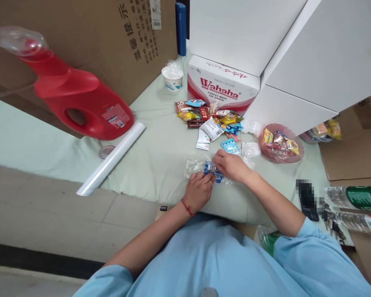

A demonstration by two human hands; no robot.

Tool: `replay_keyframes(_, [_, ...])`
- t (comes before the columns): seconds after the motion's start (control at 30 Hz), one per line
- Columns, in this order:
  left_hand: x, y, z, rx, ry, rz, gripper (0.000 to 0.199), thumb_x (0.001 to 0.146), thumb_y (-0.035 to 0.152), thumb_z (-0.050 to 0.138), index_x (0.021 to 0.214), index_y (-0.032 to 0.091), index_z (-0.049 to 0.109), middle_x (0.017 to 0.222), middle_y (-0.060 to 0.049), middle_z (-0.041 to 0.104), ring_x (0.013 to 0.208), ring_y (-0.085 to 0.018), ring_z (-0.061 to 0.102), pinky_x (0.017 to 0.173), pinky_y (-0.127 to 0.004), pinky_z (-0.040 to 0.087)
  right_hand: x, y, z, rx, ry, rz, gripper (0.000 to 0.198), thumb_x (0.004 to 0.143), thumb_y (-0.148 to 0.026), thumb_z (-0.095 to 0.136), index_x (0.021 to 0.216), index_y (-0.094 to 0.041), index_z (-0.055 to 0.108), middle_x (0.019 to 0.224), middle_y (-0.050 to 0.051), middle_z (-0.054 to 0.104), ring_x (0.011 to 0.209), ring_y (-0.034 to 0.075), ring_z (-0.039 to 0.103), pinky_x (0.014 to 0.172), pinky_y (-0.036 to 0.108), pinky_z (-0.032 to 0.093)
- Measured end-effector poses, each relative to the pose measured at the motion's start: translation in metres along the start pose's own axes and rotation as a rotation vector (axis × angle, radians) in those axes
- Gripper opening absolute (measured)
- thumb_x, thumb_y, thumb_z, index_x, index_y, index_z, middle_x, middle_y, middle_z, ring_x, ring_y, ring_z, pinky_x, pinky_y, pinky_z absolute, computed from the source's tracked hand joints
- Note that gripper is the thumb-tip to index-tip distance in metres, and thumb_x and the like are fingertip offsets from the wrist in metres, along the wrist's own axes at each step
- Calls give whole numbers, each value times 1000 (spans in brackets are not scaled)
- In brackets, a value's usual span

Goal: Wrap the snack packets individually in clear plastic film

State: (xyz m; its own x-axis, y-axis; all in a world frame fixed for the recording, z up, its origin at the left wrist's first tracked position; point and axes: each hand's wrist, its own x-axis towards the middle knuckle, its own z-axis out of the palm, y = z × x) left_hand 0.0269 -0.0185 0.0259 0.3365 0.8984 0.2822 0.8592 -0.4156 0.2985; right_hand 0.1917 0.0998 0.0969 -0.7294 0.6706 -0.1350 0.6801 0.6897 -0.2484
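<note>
Small blue packets (210, 166) lie on a crumpled clear plastic bag (194, 166) near the table's front edge. My left hand (199, 190), with a red cord at the wrist, has its fingers curled onto the near side of the packets. Over their far right side is my right hand (230, 164), fingers bent and pressed together; what sits between its fingertips is hidden. Just beyond it lies a light blue sachet (230, 146). White sachets (211, 128) and a pile of wrapped snacks (195, 112) are farther back.
A Wahaha carton (222, 84) stands behind the snacks. To the right are a pink bowl (281, 156) of snacks, crumpled plastic (251, 149) and water bottles (355, 197). On the left are a red jug (86, 103), a white roll (113, 159) and a paper cup (172, 78).
</note>
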Motion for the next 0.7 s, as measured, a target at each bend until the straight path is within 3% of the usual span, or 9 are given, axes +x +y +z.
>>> replay_keyframes(0.1, [-6, 0, 4, -89, -25, -41, 30, 99, 19, 53, 119, 24, 75, 115, -6, 78, 99, -26, 63, 83, -45, 45, -23, -16, 19, -50, -90, -35, 27, 102, -23, 52, 121, -26, 72, 104, 6, 66, 77, 18, 56, 60, 27, 30])
replay_keyframes(0.2, [-14, -8, 8, -288, -22, -61, 28, 95, 15, 54, 106, 23, 78, 102, -6, 79, 99, -26, 64, 86, -45, 49, -36, -23, 44, 5, -91, -58, 40, 103, -21, 52, 139, -33, 63, 107, 6, 65, 80, 18, 56, 61, 26, 31])
replay_keyframes(0.33, [-20, -29, 11, -540, 120, -187, 28, 97, 17, 52, 110, 24, 76, 117, -6, 78, 103, -21, 68, 95, -42, 53, -41, -18, 66, 134, -5, -23, 45, 103, -15, 47, 140, -33, 64, 106, 6, 61, 86, 18, 54, 70, 25, 38])
replay_keyframes(0.43, [-10, -46, 8, -480, 212, -386, 25, 97, 26, 54, 112, 22, 73, 121, -9, 75, 114, -24, 67, 104, -47, 50, -40, -16, 73, 163, 14, -9, 43, 104, -15, 45, 137, -32, 67, 103, 5, 58, 87, 18, 52, 71, 26, 39])
replay_keyframes(0.53, [7, -56, 4, -333, 258, -646, 36, 100, 37, 49, 120, 16, 69, 128, -18, 69, 126, -31, 60, 113, -54, 43, -39, -17, 79, 152, 32, -13, 40, 106, -19, 44, 136, -30, 68, 101, 6, 57, 90, 20, 51, 73, 28, 39])
replay_keyframes(0.63, [22, -54, 1, -234, 193, -828, 47, 102, 48, 44, 124, 14, 67, 146, -24, 56, 139, -39, 48, 115, -63, 38, -39, -18, 85, 181, 74, -17, 37, 107, -23, 45, 135, -29, 69, 103, 7, 57, 92, 22, 50, 77, 30, 40])
replay_keyframes(0.7, [27, -49, 1, -221, 127, -835, 42, 95, 51, 57, 113, 15, 69, 155, -24, 48, 148, -44, 36, 118, -68, 32, -40, -18, 88, 232, 97, -7, 34, 108, -26, 46, 131, -28, 70, 103, 7, 57, 91, 21, 49, 77, 29, 41])
